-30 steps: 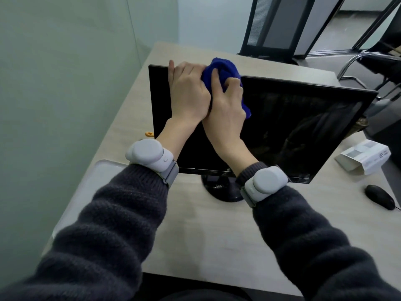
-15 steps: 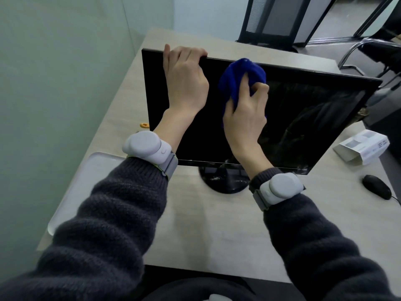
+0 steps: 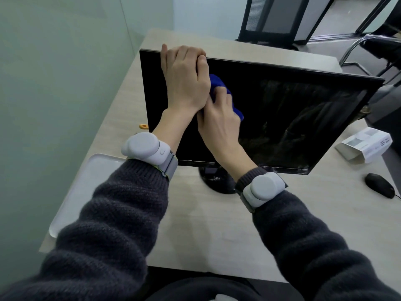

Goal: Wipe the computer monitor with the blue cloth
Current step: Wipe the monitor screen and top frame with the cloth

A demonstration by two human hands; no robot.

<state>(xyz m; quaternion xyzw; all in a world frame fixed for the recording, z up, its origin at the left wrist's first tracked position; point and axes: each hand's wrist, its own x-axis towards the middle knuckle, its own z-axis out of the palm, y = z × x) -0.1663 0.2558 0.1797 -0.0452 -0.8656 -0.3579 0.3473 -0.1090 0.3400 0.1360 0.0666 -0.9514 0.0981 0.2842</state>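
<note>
A black computer monitor (image 3: pixel 299 114) stands on a round base on the light wooden desk (image 3: pixel 217 224), its dark screen facing me. My left hand (image 3: pixel 184 79) grips the monitor's top edge near the left corner, fingers curled over it. My right hand (image 3: pixel 219 122) presses the bunched blue cloth (image 3: pixel 219 86) against the left-middle part of the screen, just beside and partly under my left hand. Much of the cloth is hidden behind both hands.
A white box (image 3: pixel 364 146) and a black mouse (image 3: pixel 379 187) lie at the desk's right. A white tray (image 3: pixel 86 187) sits at the left front, a small orange object (image 3: pixel 143 126) left of the monitor. Black chairs (image 3: pixel 282 20) stand behind; a wall runs along the left.
My right hand has carried the cloth from near the screen's top edge down and left to the middle, now tucked against my left hand. My left hand keeps its hold on the top edge.
</note>
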